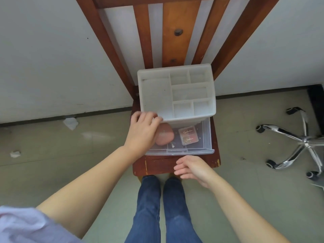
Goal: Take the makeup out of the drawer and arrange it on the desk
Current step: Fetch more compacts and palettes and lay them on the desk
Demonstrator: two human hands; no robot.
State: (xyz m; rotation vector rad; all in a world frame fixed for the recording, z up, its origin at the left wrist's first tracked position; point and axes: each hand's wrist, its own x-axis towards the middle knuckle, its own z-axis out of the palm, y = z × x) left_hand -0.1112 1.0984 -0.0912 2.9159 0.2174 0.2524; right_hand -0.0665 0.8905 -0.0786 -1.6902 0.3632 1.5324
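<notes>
The drawer (178, 137) is pulled open with a pink case (165, 136) and eyeshadow box (188, 135) inside, nothing removed; the left hand (142, 130) apparently rests on the case, the right hand (191, 170) is relaxed, empty.

White organizer (177, 92) sits on a wooden chair (157, 165), its clear drawer (205, 137) pulled open toward the person. Inside lie a pink case (165, 135) and a small eyeshadow palette (188, 135), side by side. Left hand (142, 133) rests at the organizer's front-left corner, fingers over the edge; right hand (192, 168) hovers loosely curled just before the drawer front, holding nothing.
</notes>
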